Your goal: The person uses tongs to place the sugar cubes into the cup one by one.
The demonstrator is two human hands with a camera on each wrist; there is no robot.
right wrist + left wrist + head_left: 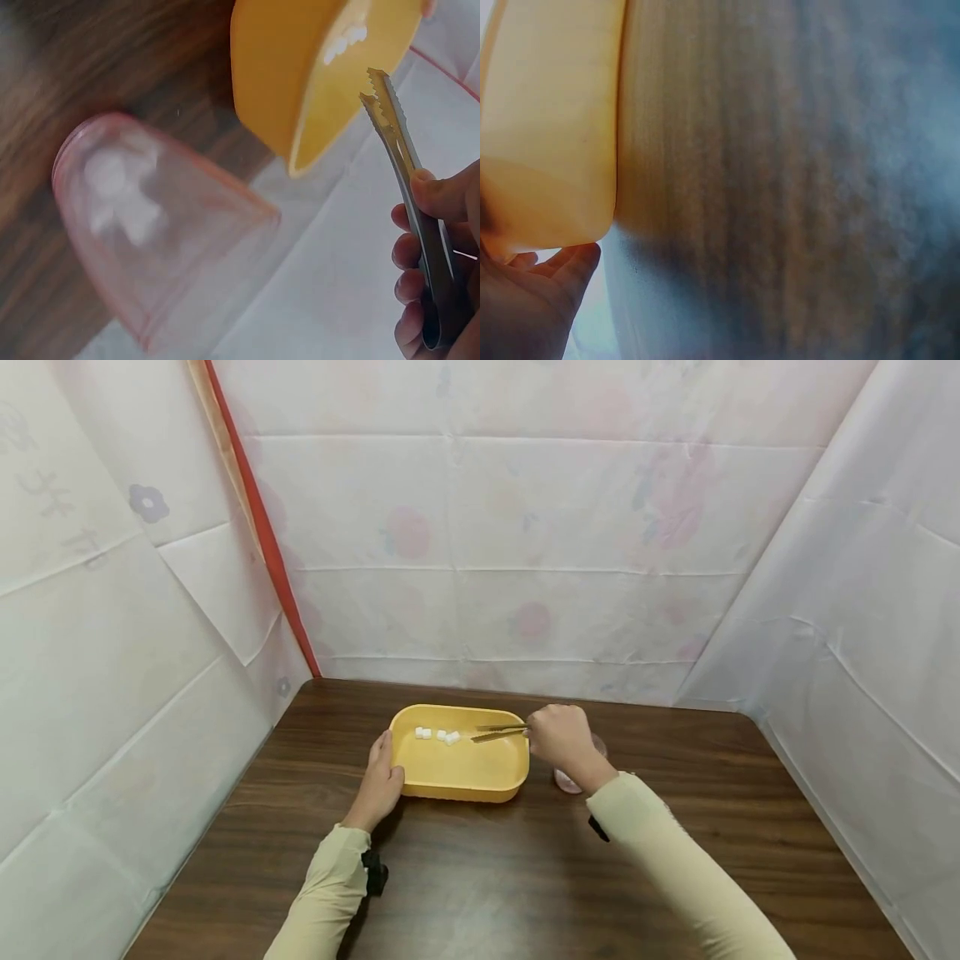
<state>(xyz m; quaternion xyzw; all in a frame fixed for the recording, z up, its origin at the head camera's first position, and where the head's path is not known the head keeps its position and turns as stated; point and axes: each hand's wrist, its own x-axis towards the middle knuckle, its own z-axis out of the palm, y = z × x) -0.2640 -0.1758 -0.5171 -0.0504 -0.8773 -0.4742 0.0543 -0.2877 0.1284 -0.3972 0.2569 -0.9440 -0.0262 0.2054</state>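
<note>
On the counter [675, 860], left hand [380, 787] gripped the tray [459, 767], likely steadying it; right hand [558, 737] grasped tongs [433, 270] above it.

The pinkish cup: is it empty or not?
The cup is not empty: in the right wrist view, white pieces show through its wall.

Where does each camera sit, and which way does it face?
Head: on the person's head, looking forward and down at the yellow tray; sleeves, left hand and right hand show.
Left wrist: on that wrist, facing the tray and tabletop; part of the left hand shows.
Right wrist: on that wrist, facing the tongs, pinkish cup and tray; part of the right hand shows.
Head and right wrist share tongs, cup and tray.
</note>
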